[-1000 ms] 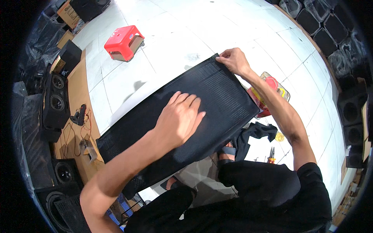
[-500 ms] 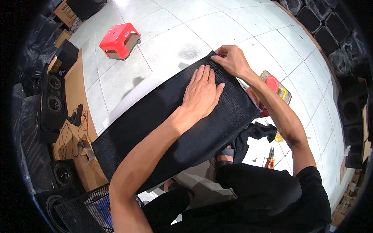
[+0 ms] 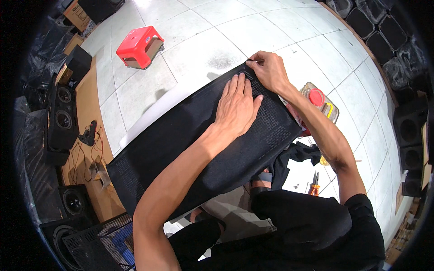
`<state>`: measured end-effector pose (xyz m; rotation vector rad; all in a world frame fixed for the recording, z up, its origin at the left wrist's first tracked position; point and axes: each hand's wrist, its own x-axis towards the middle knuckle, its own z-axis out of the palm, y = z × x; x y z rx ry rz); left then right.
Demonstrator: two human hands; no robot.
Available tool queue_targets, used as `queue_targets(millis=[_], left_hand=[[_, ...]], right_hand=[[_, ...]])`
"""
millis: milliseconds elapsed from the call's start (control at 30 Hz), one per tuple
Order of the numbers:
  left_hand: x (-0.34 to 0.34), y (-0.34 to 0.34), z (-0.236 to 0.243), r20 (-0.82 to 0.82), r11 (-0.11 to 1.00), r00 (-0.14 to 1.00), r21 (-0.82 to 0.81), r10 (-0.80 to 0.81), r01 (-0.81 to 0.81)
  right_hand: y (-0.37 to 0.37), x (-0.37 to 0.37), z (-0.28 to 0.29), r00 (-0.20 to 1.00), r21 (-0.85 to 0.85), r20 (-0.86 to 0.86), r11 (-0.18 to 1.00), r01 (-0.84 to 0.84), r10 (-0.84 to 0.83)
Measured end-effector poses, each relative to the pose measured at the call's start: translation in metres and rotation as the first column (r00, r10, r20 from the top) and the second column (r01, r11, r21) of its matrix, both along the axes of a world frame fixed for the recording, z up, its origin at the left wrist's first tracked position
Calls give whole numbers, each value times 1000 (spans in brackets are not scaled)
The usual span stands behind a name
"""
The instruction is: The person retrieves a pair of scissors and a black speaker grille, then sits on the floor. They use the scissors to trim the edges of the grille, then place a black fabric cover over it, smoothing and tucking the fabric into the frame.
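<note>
Lying across in front of me is a long panel with rows of small holes, a speaker grille by its look, covered in black cloth (image 3: 181, 140). My left hand (image 3: 236, 104) rests flat on the cloth near the far right end, fingers stretched out and pressed lightly together. At the far corner my right hand (image 3: 270, 70) pinches the cloth's edge between thumb and fingers. Through the fabric the hole pattern shows at the right end and faintly at the left end. My left forearm crosses over the panel and hides part of its near left side.
A red plastic stool (image 3: 141, 45) stands on the tiled floor beyond. Pliers with orange handles (image 3: 314, 185) lie right of my knee, near a crumpled black cloth (image 3: 294, 158). A tray (image 3: 332, 110) holds a red lid. Speaker boxes (image 3: 63, 108) line the left side, others (image 3: 409, 135) the right.
My left hand has slid very slightly to the right over the cloth, its forearm with it. My right fingers have shifted a little at the corner, still pinching.
</note>
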<state>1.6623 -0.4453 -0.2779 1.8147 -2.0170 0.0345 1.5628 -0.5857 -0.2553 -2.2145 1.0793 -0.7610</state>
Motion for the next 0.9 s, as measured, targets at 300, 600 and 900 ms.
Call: queue_targets(millis=[300, 600, 900], left_hand=[[-3, -2, 2, -16, 1000, 1000, -19, 25, -25], [-3, -11, -1, -15, 999, 999, -24, 40, -40], [-1, -16, 10, 40, 999, 999, 30, 12, -13]], right_hand=[[1, -2, -6, 999, -44, -20, 998, -33, 32], [5, -2, -4, 992, -98, -72, 989, -107, 101], [4, -6, -8, 991, -185, -1, 974, -130, 132]])
